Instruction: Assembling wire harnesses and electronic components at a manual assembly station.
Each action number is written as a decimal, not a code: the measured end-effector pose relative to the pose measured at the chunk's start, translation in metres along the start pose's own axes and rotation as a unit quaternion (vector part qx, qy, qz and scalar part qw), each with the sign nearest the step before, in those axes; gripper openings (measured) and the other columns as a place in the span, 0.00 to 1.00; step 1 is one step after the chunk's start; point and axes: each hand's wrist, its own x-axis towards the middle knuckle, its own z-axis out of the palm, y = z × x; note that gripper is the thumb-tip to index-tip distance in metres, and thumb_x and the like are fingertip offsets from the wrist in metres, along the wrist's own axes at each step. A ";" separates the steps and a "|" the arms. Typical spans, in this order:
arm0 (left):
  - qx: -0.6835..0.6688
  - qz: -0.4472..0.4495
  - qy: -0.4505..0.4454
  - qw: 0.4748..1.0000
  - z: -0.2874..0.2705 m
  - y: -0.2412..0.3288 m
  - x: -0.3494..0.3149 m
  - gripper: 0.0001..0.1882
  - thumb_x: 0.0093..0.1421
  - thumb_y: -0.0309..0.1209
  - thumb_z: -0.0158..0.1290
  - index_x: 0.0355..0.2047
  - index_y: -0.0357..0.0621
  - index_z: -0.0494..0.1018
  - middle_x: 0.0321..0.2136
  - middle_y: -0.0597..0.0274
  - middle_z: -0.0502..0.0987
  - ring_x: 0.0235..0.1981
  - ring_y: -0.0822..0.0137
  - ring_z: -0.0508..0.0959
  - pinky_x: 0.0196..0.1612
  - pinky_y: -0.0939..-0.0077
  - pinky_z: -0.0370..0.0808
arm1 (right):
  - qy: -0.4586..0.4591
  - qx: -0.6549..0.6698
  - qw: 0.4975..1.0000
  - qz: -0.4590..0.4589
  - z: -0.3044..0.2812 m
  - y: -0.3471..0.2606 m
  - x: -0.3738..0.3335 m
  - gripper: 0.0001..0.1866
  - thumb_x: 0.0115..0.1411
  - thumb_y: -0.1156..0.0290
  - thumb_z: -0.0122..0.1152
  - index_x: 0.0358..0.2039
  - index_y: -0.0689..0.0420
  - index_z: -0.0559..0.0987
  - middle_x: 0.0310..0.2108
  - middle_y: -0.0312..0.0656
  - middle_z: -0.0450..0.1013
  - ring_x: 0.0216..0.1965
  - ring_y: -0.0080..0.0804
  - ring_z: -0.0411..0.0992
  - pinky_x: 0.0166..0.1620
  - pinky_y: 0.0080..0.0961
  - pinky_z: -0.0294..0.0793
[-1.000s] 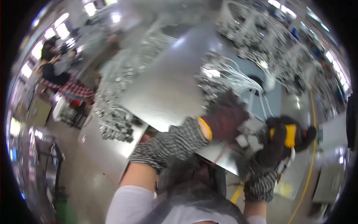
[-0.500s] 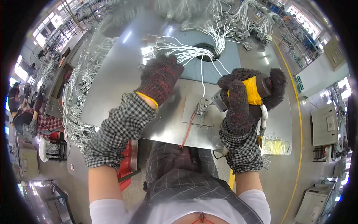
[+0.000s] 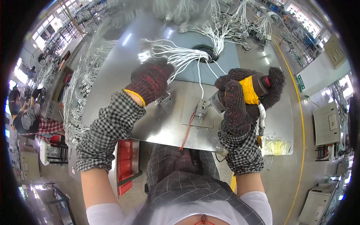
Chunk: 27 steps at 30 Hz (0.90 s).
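My left hand (image 3: 150, 79), in a dark red and black knit glove with a yellow cuff, is closed over the metal table beside a bundle of white cables (image 3: 187, 56). Its fingertips are hidden, and a small metal part (image 3: 164, 99) shows under its edge. My right hand (image 3: 240, 101), in a dark knit glove, grips a power tool (image 3: 249, 90) wrapped in yellow tape. The tool's front end points left at a metal connector piece (image 3: 201, 107) on a square plate (image 3: 187, 116). One white cable reaches this piece, and red wires (image 3: 187, 131) run from it toward the near edge.
The cables come through a round hole (image 3: 204, 50) in a blue-grey panel. More white cable bundles (image 3: 77, 101) pile along the left and far sides. A red bin (image 3: 126, 161) sits under the table at left. A co-worker (image 3: 28, 116) sits at the far left.
My left hand has moved left and toward me, and the cable ends have shifted left. A small metal part now shows below it. My right hand and the tool have barely moved.
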 end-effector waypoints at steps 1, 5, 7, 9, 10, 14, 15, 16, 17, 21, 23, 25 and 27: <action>0.033 -0.017 -0.019 0.999 -0.001 -0.001 0.000 0.18 0.57 0.38 0.57 0.48 0.52 0.73 0.43 0.51 0.76 0.48 0.49 0.76 0.50 0.55 0.74 | 0.001 0.000 1.000 -0.001 -0.001 0.000 0.000 0.41 0.57 0.80 0.63 0.66 0.44 0.53 0.38 0.49 0.74 0.31 0.33 0.77 0.35 0.31 0.80; 0.033 -0.056 -0.085 0.994 -0.011 -0.005 0.012 0.13 0.57 0.36 0.54 0.42 0.49 0.73 0.44 0.51 0.76 0.44 0.47 0.78 0.47 0.52 0.75 | -0.005 -0.034 0.999 -0.001 0.000 0.001 0.000 0.42 0.57 0.79 0.65 0.66 0.44 0.54 0.38 0.49 0.74 0.32 0.33 0.77 0.36 0.32 0.80; 0.030 -0.067 -0.109 0.991 -0.023 -0.008 0.021 0.13 0.57 0.35 0.53 0.42 0.49 0.73 0.43 0.52 0.76 0.44 0.49 0.78 0.47 0.52 0.75 | 0.010 -0.007 1.000 -0.002 0.003 0.002 0.000 0.42 0.56 0.79 0.66 0.66 0.44 0.54 0.38 0.49 0.74 0.33 0.34 0.77 0.36 0.33 0.81; 0.074 -0.072 -0.140 0.985 -0.028 -0.012 0.026 0.15 0.56 0.36 0.53 0.44 0.53 0.75 0.43 0.55 0.78 0.46 0.52 0.79 0.47 0.56 0.75 | 0.022 -0.003 1.000 -0.005 0.004 0.002 0.000 0.42 0.56 0.78 0.66 0.66 0.45 0.54 0.38 0.48 0.74 0.33 0.34 0.77 0.36 0.33 0.81; 0.073 -0.070 -0.139 0.985 -0.028 -0.012 0.027 0.15 0.56 0.36 0.53 0.44 0.53 0.75 0.43 0.55 0.78 0.46 0.52 0.79 0.47 0.56 0.75 | 0.023 -0.005 1.000 -0.006 0.000 0.006 -0.003 0.42 0.56 0.78 0.66 0.66 0.45 0.54 0.38 0.48 0.74 0.33 0.34 0.77 0.36 0.33 0.81; 0.047 0.001 -0.082 0.996 -0.041 -0.007 -0.013 0.28 0.56 0.46 0.59 0.57 0.60 0.70 0.55 0.56 0.72 0.45 0.49 0.79 0.45 0.56 0.77 | 0.018 0.092 0.995 0.038 -0.009 0.013 -0.010 0.41 0.53 0.86 0.66 0.64 0.52 0.59 0.47 0.47 0.70 0.41 0.36 0.76 0.42 0.34 0.83; 0.049 0.014 -0.091 0.995 -0.045 -0.003 -0.029 0.28 0.56 0.46 0.59 0.57 0.59 0.70 0.57 0.56 0.71 0.44 0.48 0.80 0.44 0.57 0.78 | -0.008 0.005 1.000 0.011 -0.006 0.014 -0.012 0.40 0.54 0.86 0.66 0.64 0.50 0.59 0.47 0.46 0.70 0.42 0.37 0.76 0.42 0.36 0.83; 0.050 0.024 -0.113 0.992 -0.045 0.000 -0.035 0.25 0.57 0.39 0.59 0.56 0.57 0.71 0.57 0.55 0.71 0.44 0.48 0.80 0.43 0.57 0.79 | -0.008 0.004 1.000 0.012 -0.008 0.012 -0.011 0.40 0.54 0.86 0.66 0.64 0.50 0.59 0.47 0.46 0.70 0.42 0.37 0.76 0.42 0.36 0.83; 0.049 0.024 -0.114 0.992 -0.042 -0.006 -0.035 0.25 0.57 0.39 0.59 0.56 0.57 0.71 0.57 0.55 0.71 0.44 0.48 0.80 0.43 0.57 0.79 | 0.006 0.103 0.993 0.056 -0.011 0.010 -0.009 0.40 0.53 0.86 0.66 0.64 0.50 0.60 0.48 0.46 0.70 0.42 0.37 0.76 0.42 0.37 0.83; -0.062 0.162 -0.008 0.985 -0.026 -0.037 -0.028 0.20 0.58 0.30 0.58 0.52 0.49 0.73 0.52 0.52 0.74 0.44 0.54 0.81 0.47 0.62 0.79 | 0.021 0.037 0.999 0.029 0.004 -0.003 -0.001 0.40 0.58 0.77 0.65 0.65 0.46 0.54 0.38 0.48 0.74 0.34 0.35 0.77 0.38 0.33 0.80; -0.299 0.080 -0.079 0.948 -0.036 -0.028 -0.022 0.21 0.58 0.30 0.60 0.52 0.45 0.73 0.46 0.56 0.77 0.45 0.63 0.80 0.49 0.68 0.77 | 0.015 0.032 0.999 0.023 -0.003 0.005 -0.001 0.40 0.58 0.77 0.65 0.65 0.46 0.54 0.39 0.49 0.74 0.35 0.35 0.77 0.38 0.34 0.80; -0.461 0.027 -0.107 0.880 -0.053 0.008 -0.025 0.22 0.58 0.31 0.62 0.52 0.40 0.72 0.42 0.60 0.78 0.45 0.69 0.77 0.50 0.70 0.76 | 0.011 0.027 0.999 0.023 -0.004 0.002 -0.004 0.40 0.58 0.77 0.65 0.65 0.46 0.54 0.39 0.49 0.74 0.35 0.36 0.77 0.38 0.34 0.80; -0.521 0.106 -0.029 0.847 -0.006 0.014 -0.035 0.24 0.57 0.30 0.63 0.53 0.39 0.71 0.43 0.60 0.78 0.44 0.68 0.77 0.49 0.70 0.75 | 0.000 0.057 0.998 0.035 0.005 0.001 -0.006 0.40 0.58 0.77 0.65 0.65 0.46 0.54 0.39 0.50 0.74 0.34 0.36 0.77 0.38 0.34 0.80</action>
